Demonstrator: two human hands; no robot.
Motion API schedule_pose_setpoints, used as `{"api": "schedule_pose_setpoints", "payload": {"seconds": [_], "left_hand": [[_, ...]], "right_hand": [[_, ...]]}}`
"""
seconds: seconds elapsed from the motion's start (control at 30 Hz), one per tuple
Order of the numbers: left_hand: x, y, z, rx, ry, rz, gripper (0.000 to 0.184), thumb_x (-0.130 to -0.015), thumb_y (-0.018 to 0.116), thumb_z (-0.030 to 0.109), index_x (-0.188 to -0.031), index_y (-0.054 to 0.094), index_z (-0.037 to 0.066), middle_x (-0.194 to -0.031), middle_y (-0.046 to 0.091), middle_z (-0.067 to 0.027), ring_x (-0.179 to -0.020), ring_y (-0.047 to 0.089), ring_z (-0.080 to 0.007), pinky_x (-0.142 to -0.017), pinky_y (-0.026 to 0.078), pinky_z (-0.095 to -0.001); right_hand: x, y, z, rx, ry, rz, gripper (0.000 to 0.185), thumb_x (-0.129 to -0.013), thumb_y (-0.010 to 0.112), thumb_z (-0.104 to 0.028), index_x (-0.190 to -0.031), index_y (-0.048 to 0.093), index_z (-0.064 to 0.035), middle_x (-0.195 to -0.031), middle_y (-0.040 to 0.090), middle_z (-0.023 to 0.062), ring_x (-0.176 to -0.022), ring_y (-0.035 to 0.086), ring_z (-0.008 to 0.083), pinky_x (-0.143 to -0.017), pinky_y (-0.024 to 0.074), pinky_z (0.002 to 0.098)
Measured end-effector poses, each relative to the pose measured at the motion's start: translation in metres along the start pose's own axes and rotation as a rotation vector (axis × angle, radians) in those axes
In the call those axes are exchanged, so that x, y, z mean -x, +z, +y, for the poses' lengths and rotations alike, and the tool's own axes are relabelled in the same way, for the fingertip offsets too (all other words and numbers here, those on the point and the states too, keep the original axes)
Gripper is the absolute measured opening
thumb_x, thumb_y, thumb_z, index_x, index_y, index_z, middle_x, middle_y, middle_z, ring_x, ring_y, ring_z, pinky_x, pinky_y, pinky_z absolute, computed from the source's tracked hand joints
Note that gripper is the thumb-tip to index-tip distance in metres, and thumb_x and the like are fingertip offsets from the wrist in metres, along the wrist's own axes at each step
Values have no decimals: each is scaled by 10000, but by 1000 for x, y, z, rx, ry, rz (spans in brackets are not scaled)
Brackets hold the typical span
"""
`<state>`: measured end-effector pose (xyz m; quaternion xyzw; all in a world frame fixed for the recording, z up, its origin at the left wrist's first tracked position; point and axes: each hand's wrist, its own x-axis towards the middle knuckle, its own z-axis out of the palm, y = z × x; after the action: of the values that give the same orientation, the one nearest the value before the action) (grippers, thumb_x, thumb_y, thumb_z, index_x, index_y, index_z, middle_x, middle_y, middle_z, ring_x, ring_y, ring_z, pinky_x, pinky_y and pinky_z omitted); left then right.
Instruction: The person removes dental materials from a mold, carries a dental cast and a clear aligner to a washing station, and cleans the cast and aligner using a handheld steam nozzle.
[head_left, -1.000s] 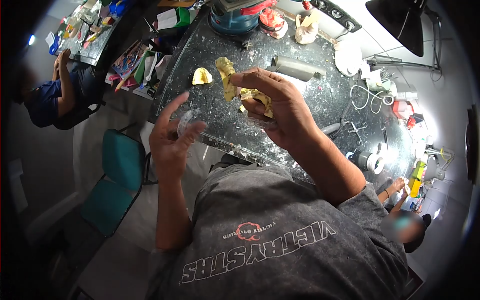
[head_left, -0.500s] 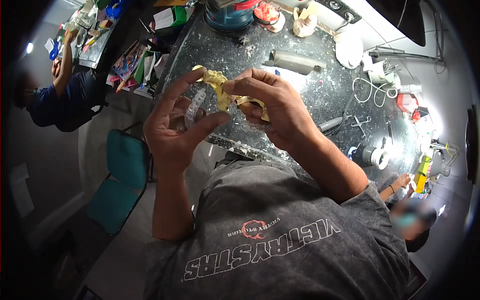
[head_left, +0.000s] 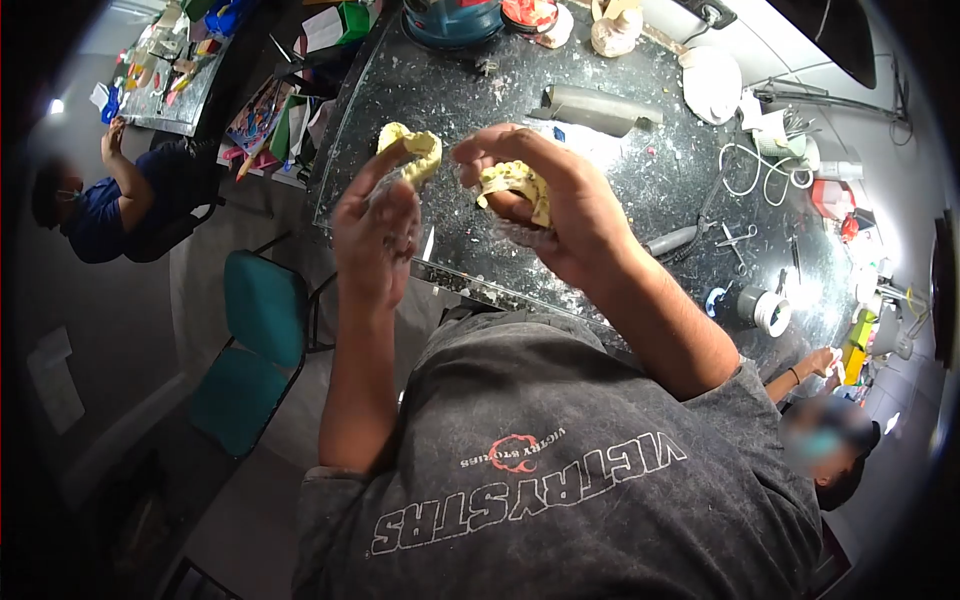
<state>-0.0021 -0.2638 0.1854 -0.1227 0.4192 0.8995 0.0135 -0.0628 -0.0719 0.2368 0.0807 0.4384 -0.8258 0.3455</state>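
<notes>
My left hand (head_left: 372, 235) holds a yellow dental cast (head_left: 424, 158) between thumb and fingers at the near left of the bench. A clear aligner-like piece, partly hidden, is also in that palm. To the right, my right hand (head_left: 575, 200) is curled around a second yellow arch-shaped cast (head_left: 515, 183), with a clear piece showing beneath it. Its index finger and thumb tip are blurred. Behind my left hand, another pale yellow cast (head_left: 392, 134) lies on the dark bench (head_left: 440, 100), partly covered.
A grey curved piece (head_left: 600, 108) lies beyond my right hand. Scissors-like forceps (head_left: 737, 245), a handpiece (head_left: 672, 240) and a white jar (head_left: 770, 312) are to the right. A green chair (head_left: 265, 310) stands at the left. Co-workers sit at far left and lower right.
The yellow cast that was in my right hand's fingertips is now in my left hand, which has closed and turned. My right hand keeps the other cast.
</notes>
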Motion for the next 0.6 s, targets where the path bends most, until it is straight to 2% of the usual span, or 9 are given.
{"api": "schedule_pose_setpoints", "payload": {"seconds": [0.03, 0.13, 0.2, 0.27, 0.33, 0.37, 0.4, 0.47, 0.6], "left_hand": [[-10, -10, -16, -75, -12, 94, 533, -832, 794, 240, -1261, 603, -12, -667, 509, 73, -481, 384, 12, -412, 274, -158], [-27, -45, -45, -513, -34, 386, 512, -815, 804, 219, -1254, 622, 29, -679, 527, 53, -493, 399, 7, -413, 280, -159], [-37, -82, -64, -682, -17, 428, 498, -813, 801, 222, -1251, 632, 56, -681, 527, 42, -499, 395, 0, -419, 284, -164], [-44, -100, -67, -749, -110, 391, 497, -820, 796, 208, -1264, 631, 59, -684, 527, 40, -518, 401, -6, -435, 294, -176], [-53, -108, -66, -780, -163, 302, 488, -824, 792, 189, -1268, 633, 64, -695, 552, 36, -531, 414, -8, -458, 304, -179], [-57, -110, -68, -816, -156, 291, 497, -823, 795, 189, -1278, 630, 78, -693, 544, 41, -527, 407, -4, -450, 303, -175], [-61, -113, -70, -853, -147, 278, 506, -822, 797, 188, -1289, 627, 92, -690, 535, 47, -523, 400, 1, -442, 302, -171], [-68, -117, -74, -896, -153, 271, 522, -821, 798, 185, -1306, 619, 110, -688, 530, 50, -521, 396, 4, -436, 303, -167], [-68, -119, -76, -902, -140, 315, 528, -832, 791, 208, -1318, 607, 114, -688, 532, 45, -525, 405, -4, -440, 313, -169]], "right_hand": [[-3, -7, 2, -3, -10, 16, 186, -941, 573, -227, -982, 691, -88, -857, 662, -3, -596, 466, 23, -480, 341, 152], [-24, -58, 12, -78, 8, -16, 253, -925, 596, -324, -988, 696, -100, -893, 685, -3, -639, 548, 41, -474, 384, 157], [-37, -97, 23, -97, 190, 67, 293, -900, 652, -332, -994, 688, -57, -862, 692, 10, -608, 564, 49, -457, 408, 170], [-47, -132, 41, 165, 249, -1, 223, -887, 681, -297, -947, 713, -85, -810, 690, 6, -568, 556, 54, -451, 408, 187], [-55, -148, 68, 623, 224, 130, 175, -879, 699, -281, -892, 738, -110, -773, 693, 7, -552, 557, 53, -449, 415, 216], [-60, -150, 76, 993, 257, 184, 192, -877, 703, -299, -867, 750, -113, -755, 701, 33, -592, 606, 102, -525, 477, 283], [-66, -154, 94, 1239, 42, 215, 227, -882, 691, -303, -887, 744, -82, -759, 705, 83, -680, 671, 183, -655, 540, 365], [-65, -135, 94, 1452, -48, 257, 224, -879, 684, -288, -884, 741, -72, -829, 704, 134, -783, 702, 272, -771, 550, 427], [-75, -136, 110, 1610, -208, 191, 167, -848, 692, -228, -867, 737, -69, -1026, 685, 161, -827, 698, 326, -792, 560, 440]]}}
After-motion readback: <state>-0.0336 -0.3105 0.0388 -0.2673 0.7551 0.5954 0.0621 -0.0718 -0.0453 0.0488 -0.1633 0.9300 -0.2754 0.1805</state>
